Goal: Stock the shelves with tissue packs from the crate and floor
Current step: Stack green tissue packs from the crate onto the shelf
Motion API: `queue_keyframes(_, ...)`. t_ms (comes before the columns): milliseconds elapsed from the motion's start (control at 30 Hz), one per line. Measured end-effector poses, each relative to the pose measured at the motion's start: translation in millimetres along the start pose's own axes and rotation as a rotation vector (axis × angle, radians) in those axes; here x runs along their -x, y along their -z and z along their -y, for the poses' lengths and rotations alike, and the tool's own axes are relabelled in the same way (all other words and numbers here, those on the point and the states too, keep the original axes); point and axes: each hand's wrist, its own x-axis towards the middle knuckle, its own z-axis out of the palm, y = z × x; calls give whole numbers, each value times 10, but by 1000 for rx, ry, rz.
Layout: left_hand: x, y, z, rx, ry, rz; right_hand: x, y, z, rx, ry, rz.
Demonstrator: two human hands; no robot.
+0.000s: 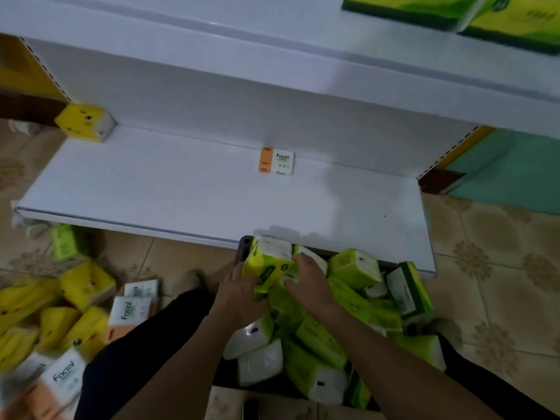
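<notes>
— Patterned beige floor tiles (500,268) run either side of your hands, and a white bottom shelf (181,192) lies just beyond them. Finding one: your left hand (239,295) and right hand (312,283) both grip one green tissue pack (269,265), with fingers curled on its left and right sides.

— Agreed. The pack you hold is lime-green film with a white end face and dark round logos. It sits tilted, just above the dark crate (244,247), at the shelf's front edge.

— Below your wrists, the crate is heaped with more green packs (318,338). They lie at all angles, several showing white tissue through the wrap.

— Well to the left of your left hand, yellow packs (88,283) and white-and-orange Facial packs (130,310) are strewn on the tiles. Blur hides their small print.

— Ahead of your hands on the shelf, one orange-banded pack (277,160) stands against the back panel. Far to its left, one yellow corner pack (86,122) sits at the shelf's end.

— Above and to the right of your right hand, the upper shelf (272,40) carries stocked green packs (515,22) at the frame's top edge.
</notes>
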Motion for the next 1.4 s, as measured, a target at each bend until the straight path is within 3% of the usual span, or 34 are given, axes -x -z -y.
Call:
queue_keyframes(133,-120,-14,109,10,51,-75,-216,-99,103,113,46,117)
queue_keyframes(267,-81,-45,147,53,60,-110,-300,-122,147,371,55,52)
queue_keyframes(567,191,395,-90,116,-100,-369,61,309,351,-106,73,-145)
queue_keyframes(700,432,666,-296,221,-38,-297,337,732,580,-262,115,-291)
queue_keyframes(833,636,970,-495,300,-140,-434,642,1028,790,-197,280,-363)
queue_keyframes(1067,1135,1733,-841,130,-331,-684,1205,1497,1109,-145,429,-301)
queue_keyframes(1233,1356,2223,-1220,80,-410,-808,1443,1953,1347,-92,517,-512)
queue_keyframes(1400,1322,2653,-1591,56,-551,-895,1569,2453,1500,21,469,-701)
